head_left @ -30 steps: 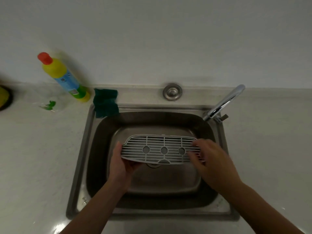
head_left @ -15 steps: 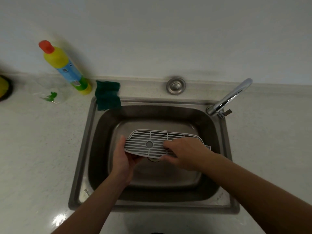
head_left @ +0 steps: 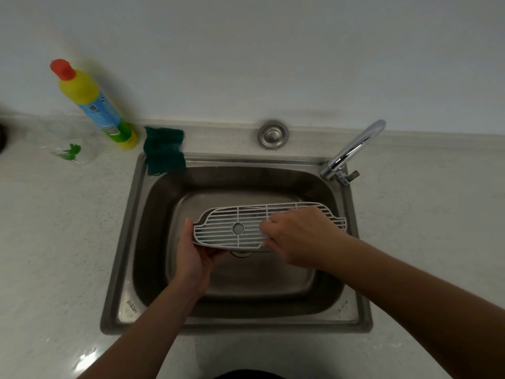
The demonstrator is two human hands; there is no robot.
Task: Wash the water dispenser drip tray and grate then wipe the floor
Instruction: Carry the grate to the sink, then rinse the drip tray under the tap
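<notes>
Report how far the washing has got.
Done: nothing visibly finished. In hand: the grate is held over the sink, left hand gripping its end, right hand rubbing its top. Left: no water runs from the tap; the sponge lies untouched; tray and floor aren't in view.

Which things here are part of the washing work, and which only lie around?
In use: grate, left hand, right hand, sink.
Lying about: green cloth, detergent bottle, faucet, clear wrapper.
</notes>
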